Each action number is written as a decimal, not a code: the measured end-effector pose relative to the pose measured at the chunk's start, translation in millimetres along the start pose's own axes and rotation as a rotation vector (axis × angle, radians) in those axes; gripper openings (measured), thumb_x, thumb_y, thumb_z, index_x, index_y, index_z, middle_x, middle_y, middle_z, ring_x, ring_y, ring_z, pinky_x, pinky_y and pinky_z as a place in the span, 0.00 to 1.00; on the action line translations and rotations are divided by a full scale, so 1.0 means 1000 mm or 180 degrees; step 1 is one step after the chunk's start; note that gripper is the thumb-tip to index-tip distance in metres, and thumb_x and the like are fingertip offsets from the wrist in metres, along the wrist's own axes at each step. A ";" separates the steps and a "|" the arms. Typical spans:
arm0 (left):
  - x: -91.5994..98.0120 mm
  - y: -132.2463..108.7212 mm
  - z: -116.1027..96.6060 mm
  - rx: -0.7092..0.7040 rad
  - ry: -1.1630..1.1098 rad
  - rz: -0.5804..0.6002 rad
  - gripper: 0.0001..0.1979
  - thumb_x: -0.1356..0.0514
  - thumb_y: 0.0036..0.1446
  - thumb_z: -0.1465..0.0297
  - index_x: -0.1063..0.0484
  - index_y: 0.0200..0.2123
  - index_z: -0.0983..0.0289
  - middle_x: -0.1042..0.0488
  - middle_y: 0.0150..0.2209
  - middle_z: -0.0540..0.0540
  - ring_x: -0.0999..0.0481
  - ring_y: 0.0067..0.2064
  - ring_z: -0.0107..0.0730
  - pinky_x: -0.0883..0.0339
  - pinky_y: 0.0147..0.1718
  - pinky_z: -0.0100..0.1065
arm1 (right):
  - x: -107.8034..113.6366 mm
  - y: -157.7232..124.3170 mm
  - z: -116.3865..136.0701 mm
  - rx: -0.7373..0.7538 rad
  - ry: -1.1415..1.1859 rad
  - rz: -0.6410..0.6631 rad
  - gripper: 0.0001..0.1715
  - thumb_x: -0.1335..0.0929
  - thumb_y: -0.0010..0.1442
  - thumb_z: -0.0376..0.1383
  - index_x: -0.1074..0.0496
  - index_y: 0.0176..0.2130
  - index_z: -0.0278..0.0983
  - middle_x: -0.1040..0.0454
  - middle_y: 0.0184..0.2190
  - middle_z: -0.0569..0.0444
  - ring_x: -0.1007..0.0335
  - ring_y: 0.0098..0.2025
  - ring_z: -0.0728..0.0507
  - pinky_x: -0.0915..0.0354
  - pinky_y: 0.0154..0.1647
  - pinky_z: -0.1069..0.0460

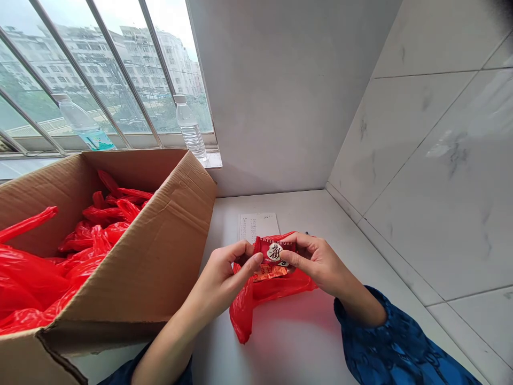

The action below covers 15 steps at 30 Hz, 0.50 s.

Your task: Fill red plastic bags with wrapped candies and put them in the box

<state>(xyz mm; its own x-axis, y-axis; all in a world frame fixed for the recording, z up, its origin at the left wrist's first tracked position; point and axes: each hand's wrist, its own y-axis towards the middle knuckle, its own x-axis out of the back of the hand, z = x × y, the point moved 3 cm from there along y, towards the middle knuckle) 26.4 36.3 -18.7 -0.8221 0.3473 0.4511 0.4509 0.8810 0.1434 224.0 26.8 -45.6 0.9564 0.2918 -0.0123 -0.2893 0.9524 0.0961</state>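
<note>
The fingers of the left hand (220,280) and right hand (315,262) are closed, pinching a small red packet (274,251) from both sides. It sits right over a red bag (256,302) on the white counter (298,342). The packet is small and slick, so it could slip if the fingers loosen. The soft bag could slide too. The left arm is close to a cardboard box (132,251) full of more red bags (98,216), and could bump it. A paper (256,224) lies behind the packet.

A white counter (288,342) is on show, with a cardboard box (128,256) set at nine o'clock, a printed sheet (250,225) laid at twelve, and a red plastic bag (240,315) spread at six, right beside the box!
</note>
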 end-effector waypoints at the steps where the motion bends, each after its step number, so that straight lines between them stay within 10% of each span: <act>1: 0.000 0.000 0.000 -0.0010 0.0019 -0.0007 0.18 0.44 0.68 0.61 0.33 0.27 0.64 0.33 0.26 0.48 0.36 0.29 0.27 0.42 0.29 0.29 | 0.000 0.000 0.000 -0.0003 -0.0012 0.0013 0.15 0.28 0.64 0.46 0.22 0.44 0.39 0.21 0.39 0.52 0.25 0.37 0.45 0.28 0.40 0.51; 15: -0.001 -0.002 -0.003 -0.0067 0.0108 -0.0079 0.18 0.43 0.67 0.62 0.34 0.25 0.64 0.33 0.24 0.48 0.37 0.27 0.26 0.42 0.27 0.28 | -0.010 0.003 -0.003 0.0062 -0.0134 0.0140 0.16 0.31 0.67 0.49 0.24 0.38 0.39 0.29 0.29 0.56 0.29 0.32 0.47 0.31 0.35 0.52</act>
<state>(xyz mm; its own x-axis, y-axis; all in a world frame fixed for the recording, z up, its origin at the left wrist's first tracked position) 27.9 33.4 -16.6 -0.8212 0.3139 0.4766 0.4378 0.8822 0.1733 214.1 26.8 -47.8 0.9437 0.3290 0.0343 -0.3307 0.9367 0.1152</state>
